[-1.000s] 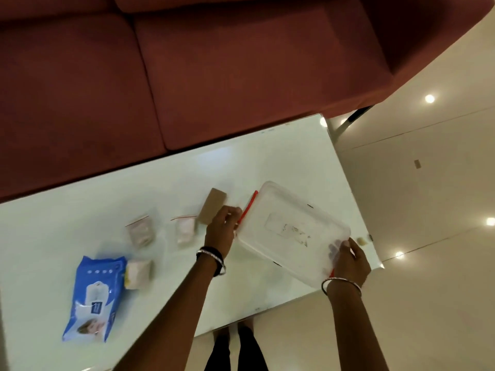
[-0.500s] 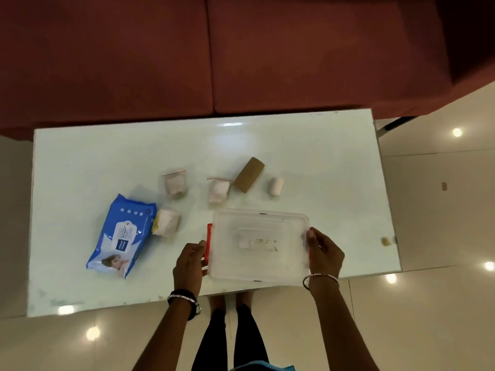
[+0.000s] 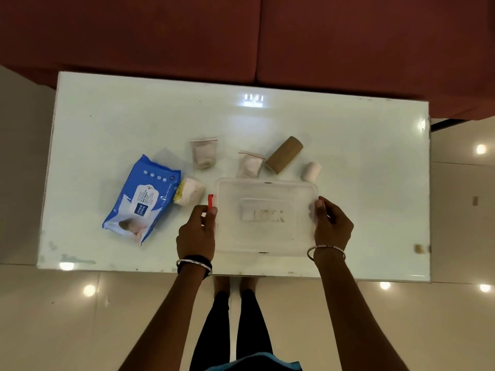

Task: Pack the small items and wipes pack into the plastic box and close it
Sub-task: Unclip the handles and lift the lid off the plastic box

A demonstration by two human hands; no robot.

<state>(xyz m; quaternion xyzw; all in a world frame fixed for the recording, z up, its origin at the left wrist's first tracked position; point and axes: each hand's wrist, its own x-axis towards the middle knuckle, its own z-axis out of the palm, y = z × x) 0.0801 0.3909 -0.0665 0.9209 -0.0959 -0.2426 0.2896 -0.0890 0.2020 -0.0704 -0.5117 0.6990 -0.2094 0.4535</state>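
A clear plastic box with its lid on lies flat near the table's front edge. My left hand grips its left end by the red latch. My right hand grips its right end. Left of the box lies a blue wipes pack, with a small white and yellow bundle touching it. Behind the box lie two small zip bags, a brown cardboard roll and a small white roll.
The white glass table stands in front of a dark red sofa. Glossy floor tiles surround it. My legs stand at the table's front edge.
The box has been turned square to the table and set down flat near the front edge. The view has swung to face the table straight on. Both hands remain on the box ends.
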